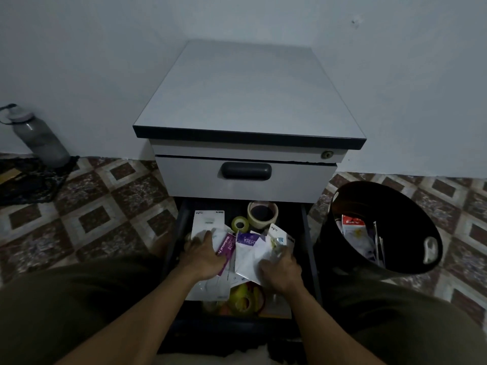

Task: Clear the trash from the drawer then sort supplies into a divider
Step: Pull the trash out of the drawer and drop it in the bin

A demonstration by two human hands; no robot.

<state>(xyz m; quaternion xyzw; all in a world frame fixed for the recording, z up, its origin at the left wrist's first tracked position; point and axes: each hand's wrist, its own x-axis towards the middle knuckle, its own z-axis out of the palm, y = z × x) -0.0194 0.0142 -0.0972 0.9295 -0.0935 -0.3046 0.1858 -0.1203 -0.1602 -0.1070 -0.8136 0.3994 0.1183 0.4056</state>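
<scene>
The lower drawer (305, 222) of a grey cabinet is pulled out toward me and is full of papers, packets and tape rolls. My left hand (204, 255) lies flat on white packaging and a purple packet (228, 246) at the drawer's left. My right hand (279, 270) grips a white wrapper (247, 259) with crinkled clear plastic at the drawer's right. A wide masking tape roll (262, 214) and a small green tape roll (240, 224) stand at the back. Yellow-green tape rolls (243, 299) lie near the front, below my hands.
A black trash bin (421, 262) stands on the floor right of the drawer with discarded packets inside. The upper drawer (246, 177) is closed. A grey water bottle (37, 137) leans at the wall on the far left. My knees flank the drawer.
</scene>
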